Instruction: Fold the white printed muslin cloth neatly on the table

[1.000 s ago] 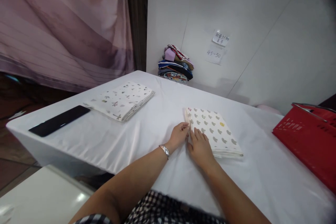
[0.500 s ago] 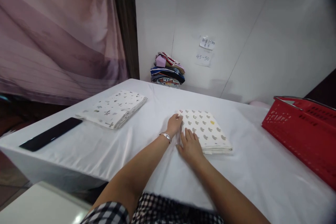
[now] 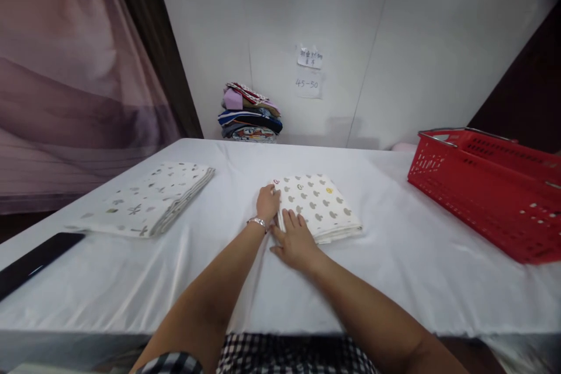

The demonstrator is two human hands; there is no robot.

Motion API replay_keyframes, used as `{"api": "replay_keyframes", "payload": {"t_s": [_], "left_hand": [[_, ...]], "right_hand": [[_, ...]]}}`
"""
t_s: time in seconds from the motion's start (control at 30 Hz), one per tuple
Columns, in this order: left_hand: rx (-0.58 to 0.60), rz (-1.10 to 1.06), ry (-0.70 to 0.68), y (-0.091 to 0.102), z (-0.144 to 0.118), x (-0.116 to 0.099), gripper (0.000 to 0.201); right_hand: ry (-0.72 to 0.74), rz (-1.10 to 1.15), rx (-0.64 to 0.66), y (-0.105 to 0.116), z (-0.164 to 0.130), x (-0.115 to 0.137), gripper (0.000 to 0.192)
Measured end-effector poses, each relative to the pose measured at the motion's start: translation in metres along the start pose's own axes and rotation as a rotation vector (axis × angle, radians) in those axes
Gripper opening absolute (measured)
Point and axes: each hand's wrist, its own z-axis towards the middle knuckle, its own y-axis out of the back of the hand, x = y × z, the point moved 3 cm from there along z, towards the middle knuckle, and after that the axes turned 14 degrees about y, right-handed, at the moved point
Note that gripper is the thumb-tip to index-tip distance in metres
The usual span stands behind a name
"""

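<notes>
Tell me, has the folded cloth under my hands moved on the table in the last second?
No. The folded cloth lies the same way relative to the other folded cloth and red basket; only the camera turned.

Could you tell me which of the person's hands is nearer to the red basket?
Right. The right hand rests on the folded cloth's near corner, toward the red basket; the left hand lies farther away.

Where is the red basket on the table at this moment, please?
In the head view the red basket stands at the right end of the white table, to the right of the folded spotted cloth that both hands touch.
</notes>
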Motion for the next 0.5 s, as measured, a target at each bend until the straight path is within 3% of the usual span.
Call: {"api": "replay_keyframes", "payload": {"t_s": [0.1, 0.2, 0.3, 0.5], "left_hand": [[-0.042, 0.095, -0.202, 0.006, -0.013, -0.016, 0.039], [0.098, 0.102, -0.344, 0.006, -0.030, -0.024, 0.035], [0.262, 0.044, -0.367, 0.003, -0.042, -0.016, 0.035], [0.323, -0.102, -0.331, -0.002, -0.042, 0.006, 0.032]], "right_hand": [[0.015, 0.017, 0.004, 0.002, -0.001, -0.001, 0.059], [0.038, 0.043, -0.013, 0.006, -0.003, -0.002, 0.060], [0.069, 0.113, -0.014, 0.015, -0.004, -0.003, 0.056], [0.097, 0.631, 0.014, 0.040, -0.013, -0.029, 0.039]]}}
